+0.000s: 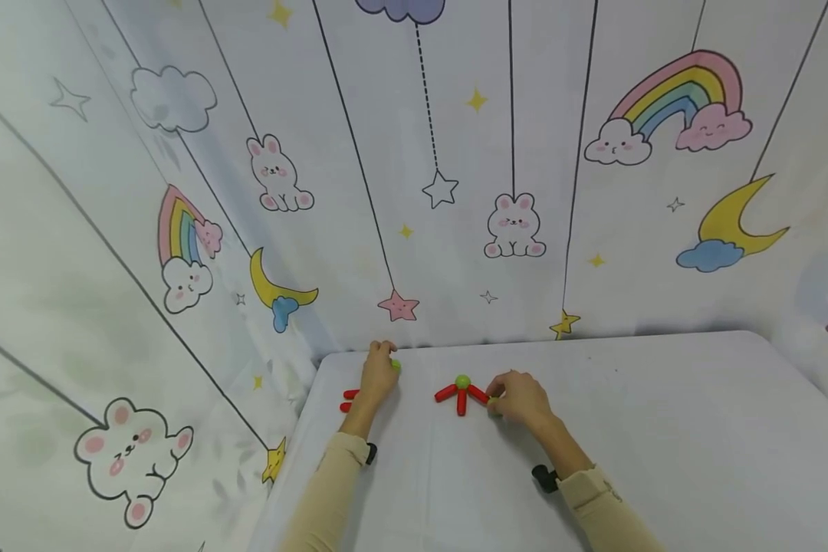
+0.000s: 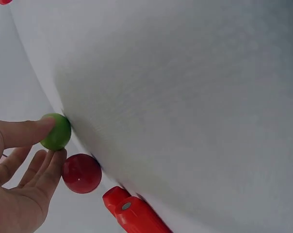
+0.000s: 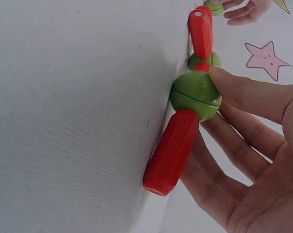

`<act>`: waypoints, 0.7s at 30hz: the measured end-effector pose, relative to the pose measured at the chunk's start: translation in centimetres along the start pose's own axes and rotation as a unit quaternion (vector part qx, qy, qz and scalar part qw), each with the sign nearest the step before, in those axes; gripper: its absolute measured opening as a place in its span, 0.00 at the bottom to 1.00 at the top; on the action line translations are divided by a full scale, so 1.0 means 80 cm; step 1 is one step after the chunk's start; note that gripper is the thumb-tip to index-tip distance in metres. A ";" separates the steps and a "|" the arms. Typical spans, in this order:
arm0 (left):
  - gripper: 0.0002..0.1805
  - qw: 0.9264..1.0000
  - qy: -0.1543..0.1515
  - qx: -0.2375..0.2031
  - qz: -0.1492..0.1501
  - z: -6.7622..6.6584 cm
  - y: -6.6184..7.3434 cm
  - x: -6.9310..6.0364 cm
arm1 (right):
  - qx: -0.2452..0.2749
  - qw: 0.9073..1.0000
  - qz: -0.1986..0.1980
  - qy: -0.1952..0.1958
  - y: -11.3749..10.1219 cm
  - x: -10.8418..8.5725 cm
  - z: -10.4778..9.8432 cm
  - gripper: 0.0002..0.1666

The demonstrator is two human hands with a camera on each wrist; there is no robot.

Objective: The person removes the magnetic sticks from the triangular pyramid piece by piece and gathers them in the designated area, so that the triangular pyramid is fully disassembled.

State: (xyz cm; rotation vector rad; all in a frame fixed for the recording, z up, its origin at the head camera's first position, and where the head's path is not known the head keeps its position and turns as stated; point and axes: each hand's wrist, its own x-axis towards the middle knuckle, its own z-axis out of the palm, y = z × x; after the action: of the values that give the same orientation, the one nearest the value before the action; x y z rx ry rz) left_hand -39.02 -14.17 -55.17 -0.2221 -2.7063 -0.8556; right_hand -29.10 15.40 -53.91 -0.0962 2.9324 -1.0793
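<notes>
At the table's far left, my left hand [image 1: 378, 377] pinches a small green ball [image 2: 60, 136] between thumb and fingers. Just beside those fingers is a glossy red ball [image 2: 82, 174], and red rods [image 2: 141, 216] with a metal-looking disc on one end lie near it. My right hand [image 1: 522, 397] holds another green ball [image 3: 192, 94], thumb on one side. A red rod [image 3: 170, 153] extends from that ball in the right wrist view. In the head view, red rods [image 1: 461, 402] fan out from a green ball [image 1: 462, 381], one reaching to my right hand.
A white-covered table [image 1: 662, 429] lies under both hands. Behind it hangs a pale cloth [image 1: 455, 268] printed with bunnies, stars, moons and rainbows, meeting the table's far edge. Dark bands with small black devices [image 1: 544, 478] sit on both wrists.
</notes>
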 end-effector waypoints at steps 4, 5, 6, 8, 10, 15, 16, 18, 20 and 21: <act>0.23 1.000 -0.010 0.010 -0.004 0.000 0.001 -0.001 | 0.003 1.000 0.003 -0.003 0.001 0.000 0.001 0.12; 0.23 1.000 -0.012 0.013 -0.004 -0.001 0.003 -0.002 | 0.004 1.000 0.003 -0.004 0.001 0.000 0.001 0.12; 0.24 1.000 -0.014 0.016 -0.005 -0.002 0.005 -0.003 | 0.004 1.000 0.004 -0.004 0.002 0.001 0.002 0.11; 0.25 1.000 -0.018 0.023 -0.009 -0.005 0.008 -0.006 | 0.003 1.000 0.001 -0.003 0.002 0.002 0.003 0.11; 0.28 0.999 -0.025 0.030 -0.012 -0.008 0.012 -0.009 | 0.004 1.000 0.001 -0.003 0.002 0.002 0.002 0.11; 0.31 0.999 -0.033 0.031 -0.015 -0.011 0.018 -0.015 | 0.005 1.000 -0.002 -0.003 0.001 0.000 -0.001 0.12; 0.31 0.999 -0.032 0.028 -0.014 -0.011 0.020 -0.016 | 0.005 1.000 -0.004 -0.003 0.001 0.000 -0.001 0.12; 0.31 0.999 -0.030 0.031 -0.007 -0.012 0.020 -0.019 | 0.004 1.000 -0.006 -0.004 0.000 -0.001 -0.002 0.12; 0.30 0.999 -0.023 0.028 0.005 -0.014 0.021 -0.021 | 0.004 1.000 -0.007 -0.003 0.000 -0.002 -0.002 0.12; 0.30 0.999 -0.017 0.024 0.013 -0.015 0.021 -0.022 | 0.003 1.000 -0.009 -0.001 0.000 -0.002 -0.002 0.12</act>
State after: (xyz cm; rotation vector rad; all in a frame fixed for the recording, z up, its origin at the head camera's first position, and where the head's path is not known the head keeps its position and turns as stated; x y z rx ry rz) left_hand -36.66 -13.58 -53.88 -0.2629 -2.7465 -0.7870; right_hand -28.92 15.56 -53.80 -0.1247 2.9316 -1.0901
